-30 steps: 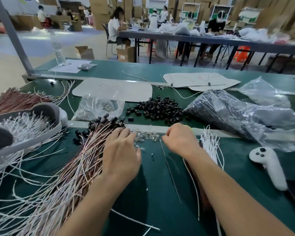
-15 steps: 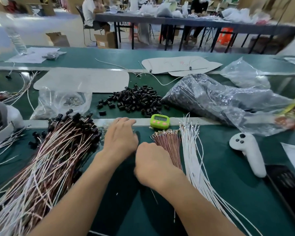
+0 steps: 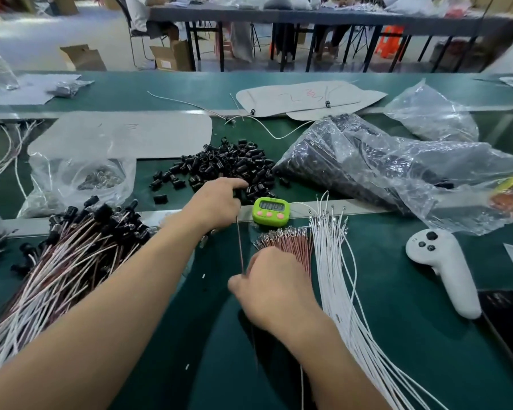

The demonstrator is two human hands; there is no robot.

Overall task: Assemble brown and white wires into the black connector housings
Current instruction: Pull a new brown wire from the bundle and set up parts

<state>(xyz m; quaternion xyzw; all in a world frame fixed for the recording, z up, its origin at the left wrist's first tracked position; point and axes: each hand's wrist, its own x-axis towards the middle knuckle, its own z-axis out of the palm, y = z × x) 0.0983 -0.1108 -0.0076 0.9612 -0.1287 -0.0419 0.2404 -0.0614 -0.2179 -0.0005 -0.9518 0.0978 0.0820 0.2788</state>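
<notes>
Your left hand (image 3: 216, 202) reaches forward, forefinger out onto the black housings (image 3: 231, 161) — whether it grips, I can't tell. Your right hand (image 3: 273, 288), curled, pinches a brown wire (image 3: 240, 247) — it runs straight away from you, up to the left hand.

Blurred, illegible digits on the green timer (image 3: 271, 211); unreadable red scribbles on the grey sheet (image 3: 279, 99).

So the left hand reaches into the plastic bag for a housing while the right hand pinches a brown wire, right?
No. In the head view the left hand reaches the loose pile of black housings on the table, not a bag; the right hand does pinch a brown wire.
</notes>
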